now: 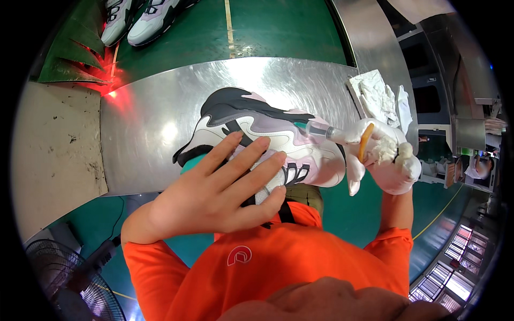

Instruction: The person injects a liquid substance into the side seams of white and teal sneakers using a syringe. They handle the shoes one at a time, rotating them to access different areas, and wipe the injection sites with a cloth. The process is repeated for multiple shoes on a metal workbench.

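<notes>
A sneaker [316, 160] in white, lilac and black lies on its side on a metal table, its dark sole edge facing away from me. Something teal shows inside its collar. My bare left hand [219, 187] lies across the upper with spread fingers pressed on it, the thumb by the laces, holding the shoe. My right hand [383, 155], in a white glove with an orange band on it, is closed round a clear syringe-like applicator [321, 130]. Its teal tip points left and meets or nearly meets the sneaker's side, close to the sole edge.
Crumpled white cloths [375, 96] lie on the table's right. Beyond the metal table [139, 139] runs a green conveyor belt [284, 32], with a pair of similar sneakers [152, 21] at far left beside green flaps and red light. A fan [69, 278] stands at lower left.
</notes>
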Tool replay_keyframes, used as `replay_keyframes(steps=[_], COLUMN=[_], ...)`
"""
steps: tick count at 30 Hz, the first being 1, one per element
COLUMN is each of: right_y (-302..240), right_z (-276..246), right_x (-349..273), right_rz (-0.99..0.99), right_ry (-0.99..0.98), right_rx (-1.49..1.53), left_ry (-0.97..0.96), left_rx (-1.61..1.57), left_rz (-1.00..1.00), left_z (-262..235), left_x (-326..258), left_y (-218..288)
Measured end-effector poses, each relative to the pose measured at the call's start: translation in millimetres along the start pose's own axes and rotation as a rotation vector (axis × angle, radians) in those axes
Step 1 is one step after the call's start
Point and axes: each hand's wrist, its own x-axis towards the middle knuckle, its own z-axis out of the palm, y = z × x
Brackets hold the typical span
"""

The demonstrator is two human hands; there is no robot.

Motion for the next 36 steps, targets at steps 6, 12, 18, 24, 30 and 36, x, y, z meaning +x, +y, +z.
replay_keyframes(steps=[6,12,18,24,30,36], right_y=[7.5,10.9,23.3,40.4,73.3,95.5], right_z=[-13.8,-24.5,-36.0,-50.3,-71.9,-86.4], right_x=[-10.0,-20.8,-35.9,-51.0,-60.6,-55.2], right_rz=[-0.037,-0.045,-0.089,-0.113,-0.206,-0.341], right_ry=[-0.015,-0.084,0.052,0.017,0.078,0.066], right_rx=[0.049,0.132,0.092,0.235,0.354,0.514], left_ry=[-0.024,-0.065,-0.085,-0.075,-0.055,-0.030], left_rx=[0.016,-0.005,0.042,0.081,0.143,0.211], left_rz=[-0.005,-0.014,-0.039,-0.059,-0.118,-0.215], left_z=[-3.9,-6.1,-7.5,-3.7,5.6,19.9], left_x=[4.0,11.6,13.3,17.1,15.9,19.4], left_y=[0.0,-0.8,4.7,9.7,22.4,41.7])
